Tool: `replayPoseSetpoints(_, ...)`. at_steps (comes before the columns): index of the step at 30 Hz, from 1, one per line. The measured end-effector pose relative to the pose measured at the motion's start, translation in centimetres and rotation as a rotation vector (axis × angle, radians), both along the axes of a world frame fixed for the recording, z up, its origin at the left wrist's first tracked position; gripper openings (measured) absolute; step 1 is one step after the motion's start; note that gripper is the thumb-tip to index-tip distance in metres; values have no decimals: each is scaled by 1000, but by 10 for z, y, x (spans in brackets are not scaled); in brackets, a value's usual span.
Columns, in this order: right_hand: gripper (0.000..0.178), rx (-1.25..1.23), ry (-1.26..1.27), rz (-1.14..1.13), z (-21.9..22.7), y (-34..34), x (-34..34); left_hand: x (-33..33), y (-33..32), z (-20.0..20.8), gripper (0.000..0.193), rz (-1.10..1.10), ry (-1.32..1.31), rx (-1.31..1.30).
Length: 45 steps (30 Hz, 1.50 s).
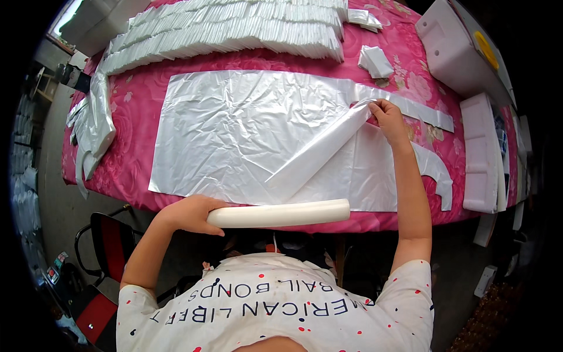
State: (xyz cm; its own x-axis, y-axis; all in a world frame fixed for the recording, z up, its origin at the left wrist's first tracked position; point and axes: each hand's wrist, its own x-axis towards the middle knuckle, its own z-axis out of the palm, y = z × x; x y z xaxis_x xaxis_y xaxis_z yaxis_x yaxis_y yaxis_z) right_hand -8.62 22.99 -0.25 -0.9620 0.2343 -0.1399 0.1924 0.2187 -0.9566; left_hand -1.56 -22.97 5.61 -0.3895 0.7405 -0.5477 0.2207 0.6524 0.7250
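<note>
A large, crinkled white plastic bag (234,117) lies flat in front of me, with two strap-like handles at its right end. My right hand (385,120) pinches the tip of a folded flap (328,144) of this plastic near the upper handle (419,110). The flap slants down to the left across the bag. At the table's front edge, my left hand (196,214) grips the left end of a smooth white tube (281,214), which lies level along the bag's near edge. Part of my left hand's grip is hidden behind the tube.
Rows of stacked folded white plastic (234,32) fill the table's far side. Small folded bundles (375,61) lie at the far right. White foam boxes (481,152) stand along the right edge. Loose plastic (97,126) hangs over the left edge. A red-and-black chair (111,243) stands lower left.
</note>
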Motion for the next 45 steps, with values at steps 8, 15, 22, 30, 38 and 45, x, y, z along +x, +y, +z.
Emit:
replayPoseSetpoints(8, 16, 94, -42, 290, 4, -73, -39, -43, 101, -18, 41, -94, 904, 413)
replayPoseSetpoints(15, 19, 172, -181, 367, 4, -73, -58, 5, 99, -60, 68, -356, 771, 421)
replayPoseSetpoints(22, 44, 365, 95, 106, 25, -98, -27, 33, 98, -74, 82, -370, 808, 255)
replayPoseSetpoints(30, 57, 833, 276, 488, 18, -155, 110, 52, 108, -74, 83, -281, 871, 198)
replayPoseSetpoints(38, 55, 1059, 145, -21, 8, -43, 88, 49, 108, -72, 81, -291, 849, 254)
replayPoseSetpoints(45, 51, 833, 302, 388, 35, -105, 128, 52, 101, -74, 77, -315, 836, 228)
